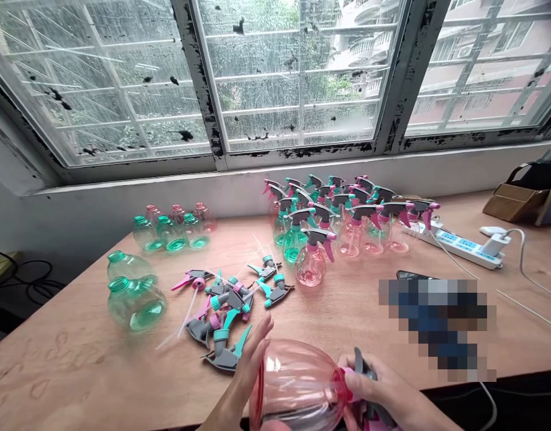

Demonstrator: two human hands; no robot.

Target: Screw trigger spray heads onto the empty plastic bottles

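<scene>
A clear pink spray bottle (302,377) lies on its side at the table's front edge, its neck pointing right. My left hand (242,377) holds it at the base, fingers straight along the bottom and thumb at the lower side. At the neck, my right hand (369,389) grips a grey and pink trigger spray head (363,362), which sits against the bottle's mouth; how far it is screwed on is hidden by the fingers. Just beyond my left hand lies a pile of loose spray heads (233,296), grey with teal or pink parts, some with thin tubes.
Open green bottles (138,305) stand at left, with more green and pink ones behind. Several bottles with spray heads (311,263) crowd near the window. To the right are a power strip (464,245), cables, a blurred-out phone (419,275) and a brown box (518,200).
</scene>
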